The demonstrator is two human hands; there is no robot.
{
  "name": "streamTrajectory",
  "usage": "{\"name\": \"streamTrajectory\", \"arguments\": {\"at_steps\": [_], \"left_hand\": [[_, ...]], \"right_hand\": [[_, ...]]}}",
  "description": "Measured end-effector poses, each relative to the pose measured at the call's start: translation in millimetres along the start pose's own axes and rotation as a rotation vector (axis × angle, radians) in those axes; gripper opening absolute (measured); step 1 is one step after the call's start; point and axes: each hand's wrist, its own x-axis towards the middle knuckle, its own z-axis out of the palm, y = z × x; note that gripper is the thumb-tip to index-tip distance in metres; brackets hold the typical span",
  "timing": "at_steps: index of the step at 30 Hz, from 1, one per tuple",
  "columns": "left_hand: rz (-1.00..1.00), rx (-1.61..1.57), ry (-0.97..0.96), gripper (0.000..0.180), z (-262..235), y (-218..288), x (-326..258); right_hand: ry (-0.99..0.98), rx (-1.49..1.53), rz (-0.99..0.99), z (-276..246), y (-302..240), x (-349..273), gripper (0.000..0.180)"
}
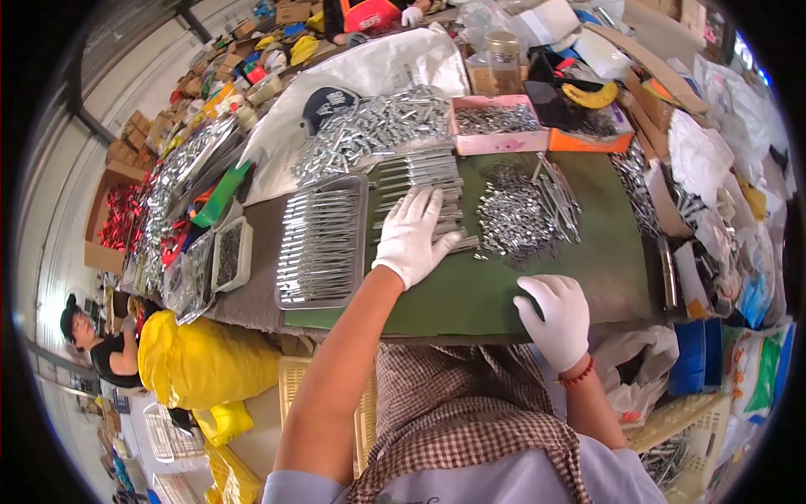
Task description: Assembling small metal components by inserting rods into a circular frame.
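My left hand (411, 237), in a white glove, lies with its fingers stretched out over a row of slim metal rods (422, 170) on the green mat (441, 294). It rests on the rods rather than gripping them. Over the mat's front edge hovers my right hand (557, 315), also gloved, with fingers loosely bent, thumb apart and nothing visible in it. Just left of the rods, a metal tray (363, 227) holds many similar rods in rows. A heap of small metal pieces (512, 220) lies right of my left hand, with several longer metal strips (560, 197) beside it.
Behind the mat, metal parts (378, 126) are heaped on a white sheet (441, 59). A pink box (500, 141) and an orange box (590, 143) hold small pieces. Yellow sacks (201, 357) stand at left, near one person (105, 344). Another person's gloved hand (411, 16) shows across the table.
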Motion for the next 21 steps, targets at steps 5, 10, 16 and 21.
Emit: {"name": "streamTrajectory", "arguments": {"at_steps": [5,10,16,21], "left_hand": [[0.014,0.058,-0.05,0.069,6.2,2.0,7.3],[0.011,0.016,-0.076,0.062,10.3,-8.3,6.6],[0.202,0.056,-0.046,0.065,23.7,-31.6,3.8],[0.248,-0.007,-0.093,0.064,17.4,-30.3,11.5]], "right_hand": [[-0.029,-0.028,-0.012,-1.5,4.9,-5.1,0.019],[0.151,0.103,-0.032,-17.4,-2.3,-27.0,0.012],[0.204,-0.075,0.011,-99.3,3.1,-112.5,0.016],[0.542,-0.318,0.501,-215.4,54.4,-249.6,0.017]]}}
